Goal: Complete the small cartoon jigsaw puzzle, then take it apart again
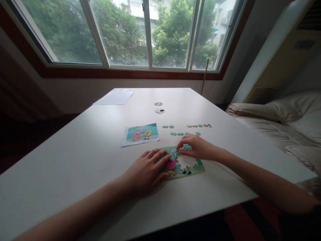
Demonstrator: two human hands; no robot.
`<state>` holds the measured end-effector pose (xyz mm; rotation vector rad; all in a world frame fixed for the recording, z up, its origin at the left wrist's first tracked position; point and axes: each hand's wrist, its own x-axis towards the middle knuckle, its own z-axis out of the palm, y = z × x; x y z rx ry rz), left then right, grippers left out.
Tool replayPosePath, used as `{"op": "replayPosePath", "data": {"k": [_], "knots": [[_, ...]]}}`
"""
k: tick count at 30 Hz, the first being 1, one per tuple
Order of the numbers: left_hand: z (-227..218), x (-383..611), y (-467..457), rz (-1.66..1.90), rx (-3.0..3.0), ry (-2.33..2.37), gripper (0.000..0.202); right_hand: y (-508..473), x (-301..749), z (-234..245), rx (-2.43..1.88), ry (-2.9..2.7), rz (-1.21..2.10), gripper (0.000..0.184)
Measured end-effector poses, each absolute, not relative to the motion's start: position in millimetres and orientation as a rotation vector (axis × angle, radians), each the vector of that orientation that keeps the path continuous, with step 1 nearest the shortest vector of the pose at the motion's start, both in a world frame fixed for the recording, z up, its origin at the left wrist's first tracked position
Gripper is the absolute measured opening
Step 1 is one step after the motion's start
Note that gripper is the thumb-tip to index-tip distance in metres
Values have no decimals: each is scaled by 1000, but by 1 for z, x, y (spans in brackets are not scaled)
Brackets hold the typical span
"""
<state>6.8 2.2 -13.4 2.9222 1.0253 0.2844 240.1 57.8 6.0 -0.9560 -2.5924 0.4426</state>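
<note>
Currently, left hand (149, 168) lies flat, loosely splayed, on puzzle (171, 164); right hand (197, 146) curls pinch-like over its far side, cannot tell if gripping anything.

I have the left hand (146, 170) palm down, fingers (158, 155) extended, its forearm (92, 201) aslant from the lower left; the right hand (197, 147) is curled, forefinger (181, 141) bent close to the thumb (185, 153) (touching or not, I can't tell from here).
</note>
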Motion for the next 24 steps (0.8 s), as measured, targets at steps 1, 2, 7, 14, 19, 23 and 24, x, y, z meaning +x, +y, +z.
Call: {"op": "replayPosePath", "data": {"k": [1,2,7,14,19,23,24], "knots": [[-13,7,2,291,2924,1024,47,58,239,5,-963,-2589,425,13],[-13,7,2,296,2926,1026,47,57,238,4,-970,-2589,406,13],[-12,7,2,253,2934,1032,47,58,237,0,-970,-2612,365,16],[-14,7,2,264,2930,1035,47,58,239,3,-969,-2626,402,21],[-14,8,3,271,2921,1031,47,57,238,3,-963,-2626,393,19],[-15,8,3,284,2926,1037,47,56,239,5,-945,-2638,398,16],[-15,8,3,287,2929,1036,47,56,239,6,-941,-2642,396,15]]}}
